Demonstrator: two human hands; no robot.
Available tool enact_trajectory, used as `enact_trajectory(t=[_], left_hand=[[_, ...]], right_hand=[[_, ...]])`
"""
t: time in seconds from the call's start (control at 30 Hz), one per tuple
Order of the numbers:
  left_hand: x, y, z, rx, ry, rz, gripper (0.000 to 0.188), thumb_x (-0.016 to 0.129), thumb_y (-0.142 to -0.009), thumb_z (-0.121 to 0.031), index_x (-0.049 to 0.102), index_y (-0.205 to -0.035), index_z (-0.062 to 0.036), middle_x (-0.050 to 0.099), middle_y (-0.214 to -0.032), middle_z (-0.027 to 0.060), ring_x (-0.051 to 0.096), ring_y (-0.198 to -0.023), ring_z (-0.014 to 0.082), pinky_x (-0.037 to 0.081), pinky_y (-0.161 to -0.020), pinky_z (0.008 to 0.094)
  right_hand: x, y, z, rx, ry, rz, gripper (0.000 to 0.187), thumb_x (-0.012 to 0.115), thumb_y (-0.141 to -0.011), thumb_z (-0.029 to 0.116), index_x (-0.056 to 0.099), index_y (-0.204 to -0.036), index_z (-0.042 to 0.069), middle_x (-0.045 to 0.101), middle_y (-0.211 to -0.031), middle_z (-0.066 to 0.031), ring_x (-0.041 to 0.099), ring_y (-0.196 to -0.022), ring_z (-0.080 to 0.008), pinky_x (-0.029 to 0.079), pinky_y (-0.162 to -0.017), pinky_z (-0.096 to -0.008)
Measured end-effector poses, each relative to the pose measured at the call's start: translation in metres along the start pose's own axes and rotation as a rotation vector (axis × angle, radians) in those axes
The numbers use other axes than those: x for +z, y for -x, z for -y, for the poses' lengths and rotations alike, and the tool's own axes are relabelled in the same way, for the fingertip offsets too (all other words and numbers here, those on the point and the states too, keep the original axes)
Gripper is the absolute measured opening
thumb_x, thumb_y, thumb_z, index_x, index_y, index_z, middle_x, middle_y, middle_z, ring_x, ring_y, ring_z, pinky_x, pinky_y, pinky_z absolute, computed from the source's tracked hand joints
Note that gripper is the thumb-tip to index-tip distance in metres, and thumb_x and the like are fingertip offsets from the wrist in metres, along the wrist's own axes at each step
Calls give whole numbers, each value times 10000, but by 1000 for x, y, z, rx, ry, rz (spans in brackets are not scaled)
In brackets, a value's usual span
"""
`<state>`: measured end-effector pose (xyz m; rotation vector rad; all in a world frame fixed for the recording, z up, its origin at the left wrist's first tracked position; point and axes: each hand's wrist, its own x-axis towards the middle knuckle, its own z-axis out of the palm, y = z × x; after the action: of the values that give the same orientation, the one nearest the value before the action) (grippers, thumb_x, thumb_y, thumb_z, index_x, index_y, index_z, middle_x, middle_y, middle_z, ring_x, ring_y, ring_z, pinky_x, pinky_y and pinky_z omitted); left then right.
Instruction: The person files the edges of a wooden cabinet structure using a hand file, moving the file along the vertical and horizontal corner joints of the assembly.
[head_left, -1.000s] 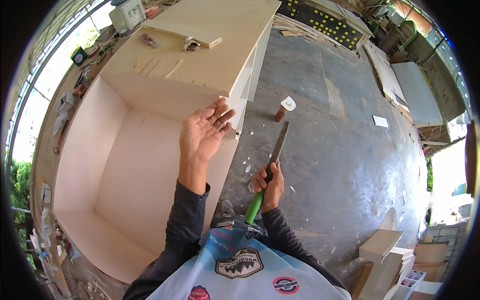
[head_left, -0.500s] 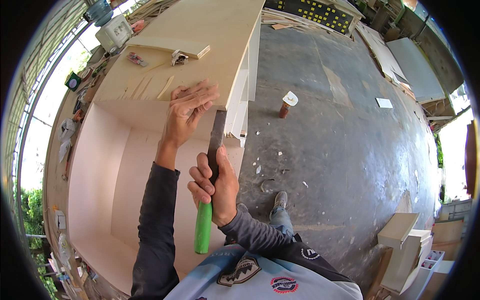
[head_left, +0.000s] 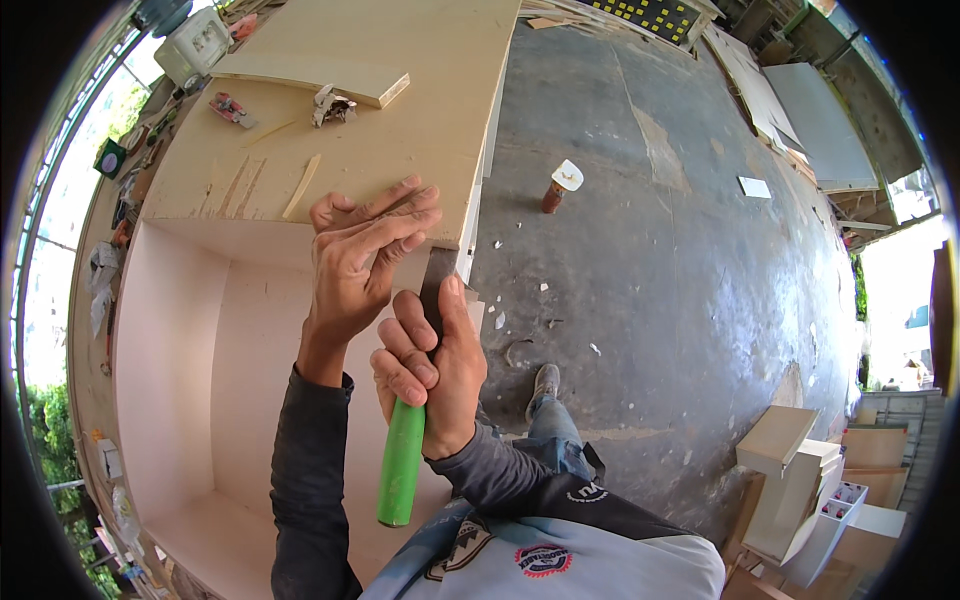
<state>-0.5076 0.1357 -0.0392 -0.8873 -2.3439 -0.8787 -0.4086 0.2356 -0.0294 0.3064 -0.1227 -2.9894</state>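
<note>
A flat file [head_left: 437, 290] with a dark metal blade and a green handle is gripped in my right hand [head_left: 440, 370], its thumb stretched along the blade. The blade's far end meets the front corner of a pale wooden cabinet [head_left: 400, 120]. My left hand [head_left: 360, 250] lies with fingers stretched out over the cabinet's front edge, beside the blade's tip; it grips nothing. Below that edge, the cabinet's open pinkish inside [head_left: 270, 360] is in view. Thin wood strips [head_left: 302, 187] are on the top, near my left hand.
On the cabinet top are a narrow board [head_left: 320, 78], a crumpled scrap [head_left: 332, 106] and a red-grey hand tool [head_left: 230, 110]. A brown container with a white piece on top [head_left: 560, 186] stands on the grey floor [head_left: 640, 300]. Wooden boxes [head_left: 790, 480] are at the lower right.
The file and my right hand have drawn slightly back toward me, with less blade showing beyond the hand. My left hand has shifted a little nearer. The whole view has also shifted.
</note>
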Motion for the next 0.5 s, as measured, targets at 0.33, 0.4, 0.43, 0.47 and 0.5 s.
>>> enact_trajectory(t=[0.33,0.4,0.43,0.47,0.5], left_hand=[[0,-6,2,9,19,-14,178,648,-968,-142,778,-1086,-171,751,-1189,11,637,-1244,122,280,-994,336],[-1,0,9,13,19,-3,182,634,-982,-170,777,-1094,-162,750,-1194,15,638,-1244,131,282,-998,334],[-1,-4,6,18,37,3,200,611,-1003,-204,776,-1103,-150,749,-1197,17,640,-1243,138,283,-1007,332],[0,-2,6,17,38,19,202,608,-1005,-206,776,-1101,-148,749,-1199,16,638,-1244,138,283,-1008,331],[-2,-1,8,16,22,24,204,605,-1008,-208,776,-1099,-146,748,-1202,16,637,-1246,137,283,-1009,331]], right_hand=[[-17,-1,22,-53,210,-86,258,414,-1104,332,462,-1326,210,524,-760,-11,343,-457,-50,315,-341,-176],[-9,11,7,4,241,-46,369,424,-1099,319,410,-1465,278,492,-765,-6,296,-430,-42,310,-319,-152],[-7,11,4,-21,249,-21,400,417,-1102,316,376,-1499,289,483,-757,-8,286,-429,-47,310,-320,-159],[-6,7,4,-44,257,3,433,409,-1104,312,342,-1532,301,473,-748,-10,276,-427,-51,310,-321,-167],[-7,3,2,-52,305,-9,477,400,-1111,300,303,-1577,281,485,-744,-11,302,-424,-55,324,-327,-186]])
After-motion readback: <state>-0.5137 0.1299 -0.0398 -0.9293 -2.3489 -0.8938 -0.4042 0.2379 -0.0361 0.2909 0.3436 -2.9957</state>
